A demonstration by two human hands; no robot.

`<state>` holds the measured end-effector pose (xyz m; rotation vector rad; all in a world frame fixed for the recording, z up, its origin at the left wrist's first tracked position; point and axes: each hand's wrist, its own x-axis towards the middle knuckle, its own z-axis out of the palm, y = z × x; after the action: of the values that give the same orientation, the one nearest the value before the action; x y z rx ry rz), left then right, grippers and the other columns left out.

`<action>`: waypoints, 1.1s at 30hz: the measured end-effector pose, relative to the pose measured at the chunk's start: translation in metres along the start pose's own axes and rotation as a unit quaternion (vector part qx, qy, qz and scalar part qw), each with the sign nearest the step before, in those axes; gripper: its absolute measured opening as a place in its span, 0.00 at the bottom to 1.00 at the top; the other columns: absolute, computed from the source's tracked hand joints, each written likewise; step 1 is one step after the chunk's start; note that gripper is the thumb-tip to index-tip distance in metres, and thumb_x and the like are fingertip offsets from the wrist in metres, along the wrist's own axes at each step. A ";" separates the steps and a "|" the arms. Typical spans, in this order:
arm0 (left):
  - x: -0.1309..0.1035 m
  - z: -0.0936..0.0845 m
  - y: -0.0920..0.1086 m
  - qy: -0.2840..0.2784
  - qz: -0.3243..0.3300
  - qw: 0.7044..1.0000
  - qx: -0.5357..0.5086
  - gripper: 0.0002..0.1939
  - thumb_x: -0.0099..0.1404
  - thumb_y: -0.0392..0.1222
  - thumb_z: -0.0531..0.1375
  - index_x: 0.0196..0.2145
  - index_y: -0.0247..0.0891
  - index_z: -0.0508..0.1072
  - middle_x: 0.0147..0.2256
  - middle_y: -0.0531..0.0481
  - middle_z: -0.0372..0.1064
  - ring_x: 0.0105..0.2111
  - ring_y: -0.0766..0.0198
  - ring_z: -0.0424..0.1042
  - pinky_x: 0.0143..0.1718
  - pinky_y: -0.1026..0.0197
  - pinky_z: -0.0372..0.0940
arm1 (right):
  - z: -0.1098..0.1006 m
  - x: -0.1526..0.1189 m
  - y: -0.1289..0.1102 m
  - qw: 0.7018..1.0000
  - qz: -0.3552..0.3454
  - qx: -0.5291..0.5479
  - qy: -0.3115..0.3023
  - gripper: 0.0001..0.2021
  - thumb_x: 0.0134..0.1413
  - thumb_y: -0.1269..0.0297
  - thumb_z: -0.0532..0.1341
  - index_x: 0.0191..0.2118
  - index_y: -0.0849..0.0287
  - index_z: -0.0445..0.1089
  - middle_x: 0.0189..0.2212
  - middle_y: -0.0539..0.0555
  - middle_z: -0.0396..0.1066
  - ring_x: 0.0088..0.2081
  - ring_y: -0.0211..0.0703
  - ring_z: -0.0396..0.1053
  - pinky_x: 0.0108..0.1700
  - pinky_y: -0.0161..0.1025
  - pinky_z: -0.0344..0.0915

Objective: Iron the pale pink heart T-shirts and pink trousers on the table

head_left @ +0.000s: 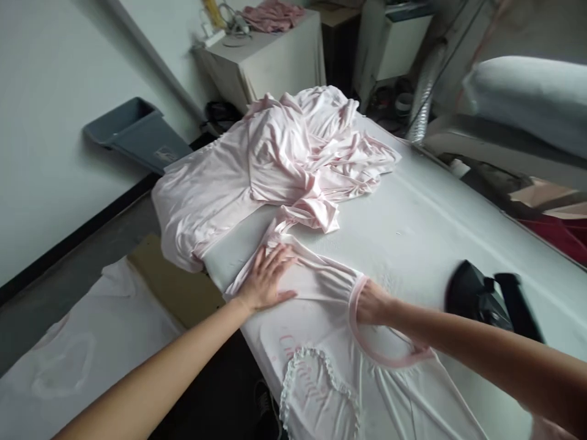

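Note:
A pale pink garment (321,318) with a pink neckband and a ruffled heart-shaped patch lies spread over the near end of the padded table. On its fabric my left hand (268,278) rests flat, fingers spread. My right hand (372,304) reaches through the neck opening into the garment; cloth hides its fingers, so I cannot see whether it grips anything. To the right of my right forearm, a black iron (488,299) stands on the table, slightly blurred.
A heap of pale pink garments (284,146) covers the far left of the table (413,220). Beyond it are a grey bin (142,134) by the wall and a cloth-covered stand (279,55). A white shirt (92,342) lies lower left. Another padded surface (532,98) is at right.

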<state>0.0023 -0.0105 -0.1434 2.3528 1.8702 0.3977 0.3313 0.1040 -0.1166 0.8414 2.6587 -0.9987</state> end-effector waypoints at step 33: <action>-0.088 -0.049 -0.051 -0.041 -0.302 0.947 -0.098 0.19 0.61 0.58 0.60 0.38 0.39 0.73 0.39 0.39 0.74 0.45 0.41 0.72 0.47 0.44 0.63 | -0.061 -0.007 -0.152 0.893 0.413 0.086 0.156 0.20 0.64 0.42 0.57 0.42 0.56 0.73 0.35 0.55 0.78 0.33 0.44 0.72 0.32 0.35 0.57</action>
<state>-0.0768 -0.0878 -0.1208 1.5382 2.2513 0.3838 0.2531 0.0474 0.0160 2.0711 2.0231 -0.8976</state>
